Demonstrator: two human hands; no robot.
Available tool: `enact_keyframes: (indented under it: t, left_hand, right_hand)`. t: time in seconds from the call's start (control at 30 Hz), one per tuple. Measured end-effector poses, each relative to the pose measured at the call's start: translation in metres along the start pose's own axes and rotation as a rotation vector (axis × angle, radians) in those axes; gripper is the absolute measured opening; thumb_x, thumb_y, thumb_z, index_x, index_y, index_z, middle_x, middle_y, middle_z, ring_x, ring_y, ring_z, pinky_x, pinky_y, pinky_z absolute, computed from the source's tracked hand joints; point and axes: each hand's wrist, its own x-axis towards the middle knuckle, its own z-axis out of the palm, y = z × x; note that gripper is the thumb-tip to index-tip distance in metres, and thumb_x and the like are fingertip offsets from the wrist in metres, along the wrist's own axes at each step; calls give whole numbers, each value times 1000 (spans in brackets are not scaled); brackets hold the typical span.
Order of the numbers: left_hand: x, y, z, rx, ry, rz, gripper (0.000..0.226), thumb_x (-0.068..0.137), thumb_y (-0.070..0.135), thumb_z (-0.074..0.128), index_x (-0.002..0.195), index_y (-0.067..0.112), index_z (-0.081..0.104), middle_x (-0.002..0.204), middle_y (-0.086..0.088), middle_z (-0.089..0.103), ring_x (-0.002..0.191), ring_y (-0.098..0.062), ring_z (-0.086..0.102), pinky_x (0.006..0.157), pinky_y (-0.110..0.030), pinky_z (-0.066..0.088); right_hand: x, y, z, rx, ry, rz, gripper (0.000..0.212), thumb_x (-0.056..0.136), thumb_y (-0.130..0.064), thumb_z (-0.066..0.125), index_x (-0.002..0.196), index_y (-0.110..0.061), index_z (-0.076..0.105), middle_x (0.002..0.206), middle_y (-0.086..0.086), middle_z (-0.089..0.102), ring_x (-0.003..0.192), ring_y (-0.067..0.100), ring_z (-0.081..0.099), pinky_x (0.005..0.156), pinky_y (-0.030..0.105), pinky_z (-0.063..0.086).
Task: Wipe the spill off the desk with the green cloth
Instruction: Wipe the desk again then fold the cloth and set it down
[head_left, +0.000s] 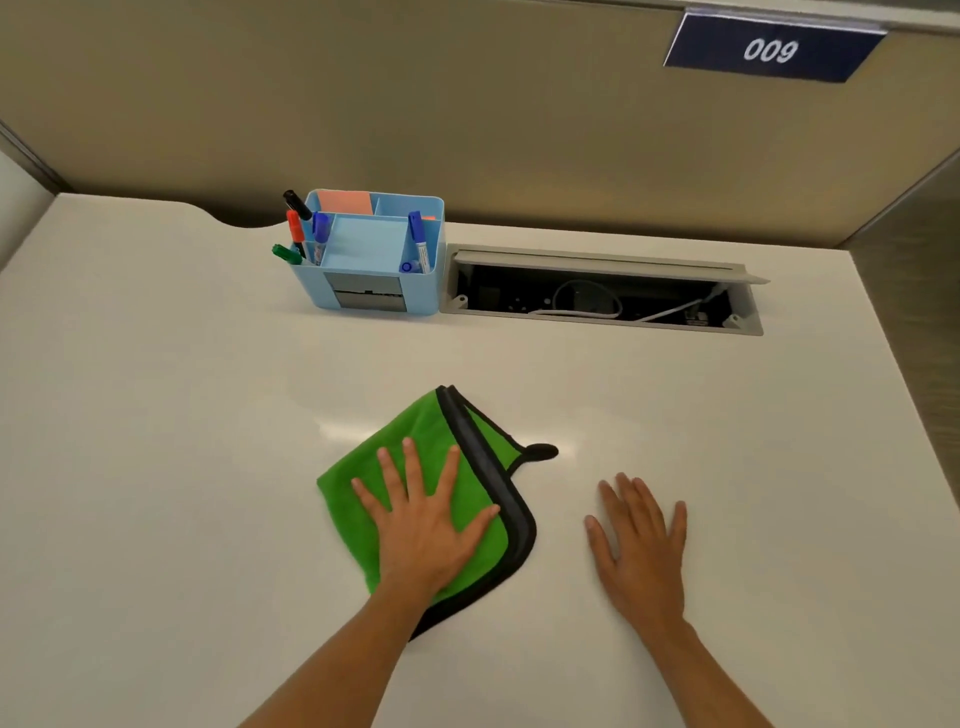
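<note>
The green cloth (410, 426), folded with a black trim and a small black loop at its right corner, lies flat on the white desk (156, 415) near the front middle. My left hand (421, 525) rests palm down on the cloth with fingers spread, pressing it rather than gripping it. My right hand (639, 545) lies flat on the bare desk to the right of the cloth, fingers apart, holding nothing. No distinct spill shows; only faint shiny patches appear on the desk just left and right of the cloth's far end.
A light blue desk organiser (311, 291) with several markers stands at the back, left of centre. Beside it on the right is an open cable hatch (597, 299) sunk into the desk. Beige partitions wall the back and right, with a blue "009" sign (769, 49).
</note>
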Motion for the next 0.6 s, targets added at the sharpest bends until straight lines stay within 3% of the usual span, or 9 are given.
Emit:
enact_keyframes:
  t: [0.23,0.6]
  left_hand:
    - [44,-14,-11,4,4,-87,77,81,84,8,148,47,-1,160,-16,-10,142,-44,-19,105,-73,-10]
    - [130,-46,-30,-36,39,-169,63,90,71,7,148,48,9,162,-9,0,144,-43,-13,107,-71,-11]
  right_hand:
    - [2,4,5,-27,14,-5,55,96,-48,32,140,-19,49,148,4,46,141,17,29,117,58,7]
    - [3,4,9,-44,69,-27,54,97,-46,32,139,-18,51,148,5,47,140,19,32,115,62,11]
